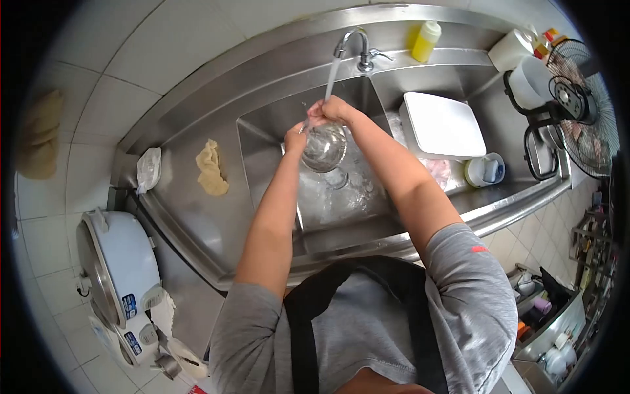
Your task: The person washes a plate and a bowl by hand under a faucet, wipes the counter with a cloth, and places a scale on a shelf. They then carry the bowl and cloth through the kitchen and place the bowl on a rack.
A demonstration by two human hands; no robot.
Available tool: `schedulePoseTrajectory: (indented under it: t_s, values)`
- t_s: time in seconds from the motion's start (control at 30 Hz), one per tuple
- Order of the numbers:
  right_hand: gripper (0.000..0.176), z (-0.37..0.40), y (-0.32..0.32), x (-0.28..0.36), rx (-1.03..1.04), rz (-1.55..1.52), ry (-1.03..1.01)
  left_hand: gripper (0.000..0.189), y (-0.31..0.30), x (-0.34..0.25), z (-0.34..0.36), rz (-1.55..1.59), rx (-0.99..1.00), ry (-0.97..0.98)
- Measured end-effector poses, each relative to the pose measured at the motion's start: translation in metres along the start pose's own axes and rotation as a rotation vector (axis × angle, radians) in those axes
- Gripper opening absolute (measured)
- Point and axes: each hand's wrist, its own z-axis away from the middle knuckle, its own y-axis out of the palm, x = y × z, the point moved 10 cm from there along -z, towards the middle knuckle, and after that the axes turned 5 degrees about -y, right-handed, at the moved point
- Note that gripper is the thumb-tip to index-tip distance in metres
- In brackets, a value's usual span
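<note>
A stream of water from the tap (354,43) falls onto my right hand (333,110), whose fingers are curled in toward the left one. My left hand (296,138) is closed at the upper left edge of a round, shiny metal bowl (325,150). The bowl is over the sink basin (275,190), with its upper edge just below the right fingers. What my right fingers grip is hidden by the hand and water. Wet, foamy patches spread over the basin floor.
A crumpled tan cloth (211,169) lies on the left drainboard near a clear plastic bag (149,169). To the right are a white-lidded tub (445,123) and a small round container (484,170). A yellow liquid bottle (426,41) stands behind; a fan (584,108) is at far right.
</note>
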Motion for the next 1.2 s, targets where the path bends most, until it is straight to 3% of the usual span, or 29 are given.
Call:
schedulePoseTrajectory:
  t_s: [0.1, 0.2, 0.27, 0.33, 0.37, 0.4, 0.47, 0.53, 0.67, 0.73, 0.8, 0.87, 0.93, 1.0, 1.07, 1.13, 1.2]
  values:
    - [0.013, -0.004, 0.008, 0.002, 0.094, 0.076, 0.050, 0.030, 0.022, 0.015, -0.020, 0.528, 0.113, 0.039]
    - [0.012, 0.008, 0.019, 0.017, 0.227, -0.024, 0.089, 0.027, 0.025, -0.025, -0.006, 0.672, 0.183, 0.044]
    - [0.013, 0.009, 0.016, 0.026, 0.268, 0.021, 0.060, 0.026, 0.022, -0.040, -0.015, 0.598, 0.108, 0.149]
    - [0.016, 0.003, -0.005, 0.051, 0.142, 0.558, -0.077, 0.030, 0.004, -0.087, 0.001, 0.146, 0.000, 0.278]
    - [0.019, 0.010, -0.004, 0.071, 0.088, 1.050, -0.172, 0.025, -0.001, -0.099, 0.002, 0.189, -0.009, 0.337]
    - [0.019, 0.020, 0.001, 0.076, 0.098, 1.053, -0.170, 0.025, -0.004, -0.104, 0.003, 0.192, -0.014, 0.328]
    - [0.019, 0.044, 0.011, 0.119, -0.200, 1.691, -0.611, 0.015, -0.004, -0.111, 0.001, 0.603, 0.124, 0.321]
    - [0.022, 0.020, -0.009, 0.094, -0.135, 1.539, -0.357, 0.014, -0.020, -0.117, 0.007, 0.804, 0.070, 0.413]
    - [0.029, 0.003, -0.014, 0.076, 0.018, 1.616, -0.267, 0.032, -0.034, -0.111, 0.018, 0.714, -0.049, 0.522]
    - [0.033, 0.003, -0.014, 0.072, -0.023, 1.626, -0.229, 0.041, -0.045, -0.089, 0.019, 0.549, -0.091, 0.399]
    - [0.037, -0.013, -0.026, 0.047, -0.077, 1.557, -0.123, 0.036, -0.059, -0.068, 0.025, 0.328, -0.059, 0.323]
    - [0.039, -0.026, -0.033, 0.021, -0.079, 1.511, -0.156, 0.028, -0.059, -0.041, 0.031, 0.230, 0.039, 0.170]
    - [0.041, -0.043, -0.051, -0.007, -0.108, 1.461, -0.166, 0.025, -0.057, -0.019, 0.038, 0.203, 0.081, 0.162]
    - [0.045, -0.052, -0.066, -0.031, -0.118, 1.270, -0.237, 0.023, -0.052, -0.008, 0.048, 0.176, 0.149, 0.162]
    - [0.052, -0.023, -0.055, -0.034, -0.131, 1.179, -0.110, 0.020, -0.049, -0.003, 0.061, 0.092, 0.198, 0.163]
    - [0.058, 0.001, -0.058, -0.066, -0.227, 0.528, 0.260, 0.018, -0.055, -0.005, 0.069, 0.083, 0.197, 0.186]
    - [0.065, -0.006, -0.066, -0.087, -0.269, 0.534, 0.234, 0.018, -0.071, -0.016, 0.075, -0.074, 0.051, 0.300]
